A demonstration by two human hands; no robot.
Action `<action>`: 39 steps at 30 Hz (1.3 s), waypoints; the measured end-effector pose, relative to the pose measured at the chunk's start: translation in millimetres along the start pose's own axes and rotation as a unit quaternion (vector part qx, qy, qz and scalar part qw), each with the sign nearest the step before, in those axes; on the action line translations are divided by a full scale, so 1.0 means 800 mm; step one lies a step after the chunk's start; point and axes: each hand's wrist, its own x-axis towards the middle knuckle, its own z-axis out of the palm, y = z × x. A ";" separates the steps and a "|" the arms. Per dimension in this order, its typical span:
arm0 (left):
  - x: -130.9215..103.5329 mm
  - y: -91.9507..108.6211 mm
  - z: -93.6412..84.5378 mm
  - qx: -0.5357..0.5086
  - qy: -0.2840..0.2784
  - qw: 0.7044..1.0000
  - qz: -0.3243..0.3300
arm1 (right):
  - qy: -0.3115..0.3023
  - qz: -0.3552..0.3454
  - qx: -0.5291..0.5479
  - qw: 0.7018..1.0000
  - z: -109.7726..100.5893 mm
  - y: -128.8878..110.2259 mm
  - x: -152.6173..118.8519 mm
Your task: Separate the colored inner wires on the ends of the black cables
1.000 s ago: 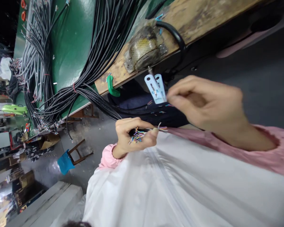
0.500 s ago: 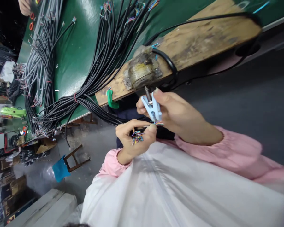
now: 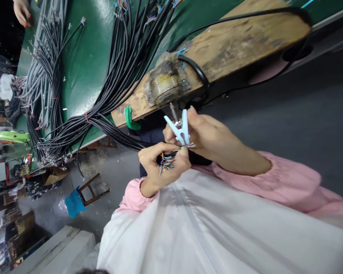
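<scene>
My left hand [image 3: 164, 165] is closed around a bundle of black cables [image 3: 128, 140], with several coloured wire ends [image 3: 166, 163] poking out of the fist. Between its thumb and forefinger, thin wires [image 3: 192, 145] reach the jaws of a light blue plastic clip [image 3: 180, 131]. This clip sits on a metal shaft [image 3: 173, 110] coming out of a small tape-wrapped motor [image 3: 164, 82]. My right hand [image 3: 208, 133] is around the clip, its thumb raised beside one handle and its fingers bent behind. The clip's handles stand spread apart.
The motor is fixed to a wooden board [image 3: 234, 45] at the green table's edge, near a green clamp [image 3: 130, 118]. Grey cables [image 3: 41, 72] lie further left. Another person's hand [image 3: 22, 13] is at the top left. A blue stool [image 3: 74, 201] stands on the floor.
The clip's handles have spread wider, and my right thumb has eased off them. My left hand stays near the clip's jaws. The other person's hand has shifted, and the view has moved slightly.
</scene>
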 end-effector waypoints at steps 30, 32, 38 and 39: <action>-0.030 -0.032 -0.038 0.075 -0.139 0.977 0.141 | 0.040 -0.297 -0.408 0.862 -0.021 -0.013 -0.067; -0.030 -0.032 -0.037 0.063 -0.145 0.977 0.145 | 0.026 -0.305 -0.410 0.859 -0.022 -0.013 -0.065; -0.030 -0.025 -0.024 0.059 -0.081 0.982 0.159 | 0.047 -0.213 -0.329 0.919 -0.023 -0.017 -0.062; -0.030 -0.024 -0.022 0.059 -0.071 0.983 0.158 | 0.062 -0.210 -0.319 0.922 -0.023 -0.018 -0.063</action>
